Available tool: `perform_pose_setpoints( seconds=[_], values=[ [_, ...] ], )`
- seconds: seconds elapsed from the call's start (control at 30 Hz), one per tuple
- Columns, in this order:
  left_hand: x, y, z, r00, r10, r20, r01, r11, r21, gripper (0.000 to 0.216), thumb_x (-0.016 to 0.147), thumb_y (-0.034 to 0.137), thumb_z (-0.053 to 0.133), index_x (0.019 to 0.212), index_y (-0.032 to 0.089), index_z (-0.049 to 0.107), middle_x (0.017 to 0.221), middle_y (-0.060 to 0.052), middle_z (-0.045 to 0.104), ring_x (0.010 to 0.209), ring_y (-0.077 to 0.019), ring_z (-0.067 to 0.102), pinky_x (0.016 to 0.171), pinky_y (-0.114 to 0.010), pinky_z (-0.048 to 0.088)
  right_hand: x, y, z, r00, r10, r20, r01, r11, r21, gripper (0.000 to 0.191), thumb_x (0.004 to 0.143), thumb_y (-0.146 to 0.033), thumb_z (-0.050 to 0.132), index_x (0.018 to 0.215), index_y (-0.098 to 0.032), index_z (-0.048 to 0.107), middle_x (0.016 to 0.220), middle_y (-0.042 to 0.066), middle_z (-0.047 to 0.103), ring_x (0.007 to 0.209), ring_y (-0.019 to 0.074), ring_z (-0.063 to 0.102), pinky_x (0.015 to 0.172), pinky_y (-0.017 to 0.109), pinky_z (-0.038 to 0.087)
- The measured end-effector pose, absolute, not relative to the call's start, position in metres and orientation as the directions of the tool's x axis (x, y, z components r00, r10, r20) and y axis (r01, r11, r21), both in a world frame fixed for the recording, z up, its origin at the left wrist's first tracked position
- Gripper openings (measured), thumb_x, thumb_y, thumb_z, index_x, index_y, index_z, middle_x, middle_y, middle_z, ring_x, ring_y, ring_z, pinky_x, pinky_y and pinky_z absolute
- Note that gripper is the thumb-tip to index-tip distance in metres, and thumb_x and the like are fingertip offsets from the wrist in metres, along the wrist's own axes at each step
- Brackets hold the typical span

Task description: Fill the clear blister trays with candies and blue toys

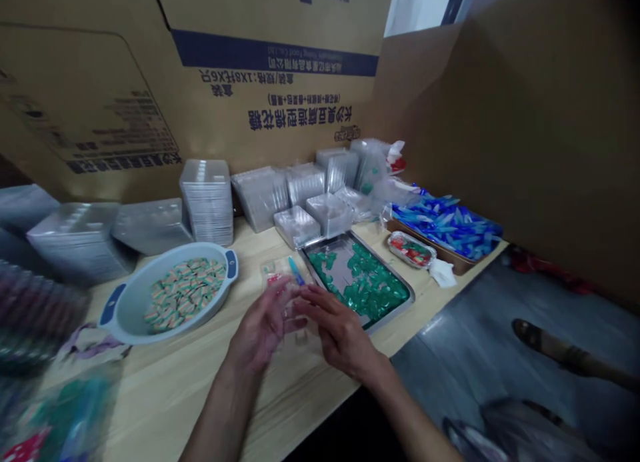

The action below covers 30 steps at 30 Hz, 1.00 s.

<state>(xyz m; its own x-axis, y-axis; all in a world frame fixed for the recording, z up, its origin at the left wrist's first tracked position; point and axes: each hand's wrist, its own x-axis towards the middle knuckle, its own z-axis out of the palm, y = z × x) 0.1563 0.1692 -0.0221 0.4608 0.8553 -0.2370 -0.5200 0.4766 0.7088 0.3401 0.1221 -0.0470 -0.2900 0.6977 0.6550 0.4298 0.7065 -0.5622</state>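
Pale wood table point(170, 402), cardboard point(280, 95) behind — my left hand point(260, 325) and right hand point(340, 332) curve, loosely spread, around clear plastic point(296, 319), grip unclear — beside a steel tray point(395, 299).

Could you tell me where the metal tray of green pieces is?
In the head view, the metal tray lies on the table, just beyond the right hand.

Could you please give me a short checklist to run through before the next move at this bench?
Clear plastic container between left hand and right hand: ok.
Contents of that container: cannot tell, hands and blur hide them.
Steel tray of green-wrapped sweets beside right hand: ok.
Blue-handled bowl of striped sweets upright on the table: ok.
Stack of clear plastic trays standing by the cardboard: ok.
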Motion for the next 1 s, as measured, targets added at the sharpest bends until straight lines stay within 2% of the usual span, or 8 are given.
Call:
perform_pose_setpoints(
  seconds=[0.1,0.2,0.33,0.43,0.57,0.73,0.9,1.0],
  values=[
    [0.163,0.168,-0.031,0.435,0.853,-0.289,-0.409,0.473,0.780,0.058,0.073,0.020,0.081,0.127,0.018,0.059,0.120,-0.013,0.072,0.086,-0.0224,0.075,0.069,-0.030,0.059,0.362,0.119,-0.059,-0.270,0.786,0.556,0.582,0.593,-0.556,0.071,0.083,0.002,0.041,0.147,-0.026,0.049,0.152,0.007,0.050,0.145,0.0217,0.041,0.117,0.048,0.041],
    [0.174,0.164,-0.040,0.468,0.825,-0.317,-0.280,0.479,0.832,0.055,0.075,0.025,0.079,0.124,0.015,0.057,0.110,-0.015,0.073,0.082,-0.0241,0.075,0.065,-0.029,0.058,0.396,0.120,-0.070,0.053,0.884,0.464,0.850,0.204,-0.486,0.061,0.084,-0.004,0.045,0.142,-0.019,0.054,0.148,0.017,0.050,0.139,0.0308,0.045,0.111,0.054,0.043],
    [0.182,0.158,-0.047,0.463,0.829,-0.313,-0.124,0.410,0.904,0.046,0.080,0.033,0.073,0.119,0.017,0.056,0.115,-0.014,0.069,0.075,-0.0201,0.073,0.061,-0.028,0.055,0.432,0.122,-0.080,0.299,0.891,0.341,0.944,-0.223,-0.243,0.051,0.090,-0.023,0.055,0.138,-0.006,0.056,0.133,0.028,0.054,0.124,0.0413,0.051,0.100,0.060,0.044],
    [0.184,0.154,-0.046,0.522,0.815,-0.253,-0.043,0.322,0.946,0.038,0.085,0.034,0.067,0.119,0.019,0.058,0.132,-0.014,0.061,0.079,-0.0177,0.072,0.061,-0.027,0.055,0.432,0.126,-0.083,0.243,0.925,0.292,0.963,-0.193,-0.190,0.047,0.092,-0.025,0.053,0.134,-0.004,0.058,0.122,0.027,0.057,0.113,0.0376,0.054,0.097,0.054,0.046],
    [0.185,0.150,-0.047,0.717,0.679,-0.159,0.035,0.193,0.981,0.036,0.089,0.034,0.061,0.123,0.022,0.060,0.147,-0.013,0.050,0.097,-0.0214,0.069,0.065,-0.028,0.056,0.409,0.136,-0.085,0.132,0.954,0.268,0.942,-0.036,-0.334,0.037,0.090,-0.017,0.051,0.125,-0.009,0.064,0.111,0.018,0.059,0.104,0.0292,0.056,0.093,0.041,0.049],
    [0.191,0.145,-0.056,0.748,0.640,-0.174,0.198,0.035,0.980,0.029,0.090,0.032,0.057,0.116,0.020,0.063,0.138,-0.013,0.058,0.107,-0.0247,0.065,0.068,-0.028,0.055,0.408,0.143,-0.094,0.131,0.948,0.290,0.895,0.012,-0.446,0.029,0.092,-0.016,0.044,0.110,-0.012,0.067,0.102,0.015,0.061,0.096,0.0264,0.059,0.088,0.039,0.050],
    [0.203,0.138,-0.047,0.806,0.588,-0.074,0.264,-0.246,0.933,0.023,0.091,0.025,0.053,0.107,0.018,0.069,0.129,-0.010,0.067,0.112,-0.0233,0.063,0.097,-0.034,0.048,0.431,0.137,-0.094,0.203,0.944,0.261,0.876,-0.056,-0.478,0.026,0.091,-0.020,0.043,0.095,-0.015,0.068,0.092,0.013,0.067,0.087,0.0253,0.064,0.084,0.038,0.051],
    [0.204,0.134,-0.038,0.819,0.568,-0.082,0.298,-0.299,0.906,0.023,0.093,0.024,0.049,0.099,0.017,0.070,0.118,-0.009,0.071,0.105,-0.0218,0.065,0.096,-0.034,0.046,0.434,0.131,-0.091,0.184,0.967,0.177,0.870,-0.076,-0.487,0.027,0.092,-0.023,0.043,0.091,-0.017,0.070,0.090,0.011,0.071,0.086,0.0254,0.067,0.082,0.037,0.051]
  ],
)
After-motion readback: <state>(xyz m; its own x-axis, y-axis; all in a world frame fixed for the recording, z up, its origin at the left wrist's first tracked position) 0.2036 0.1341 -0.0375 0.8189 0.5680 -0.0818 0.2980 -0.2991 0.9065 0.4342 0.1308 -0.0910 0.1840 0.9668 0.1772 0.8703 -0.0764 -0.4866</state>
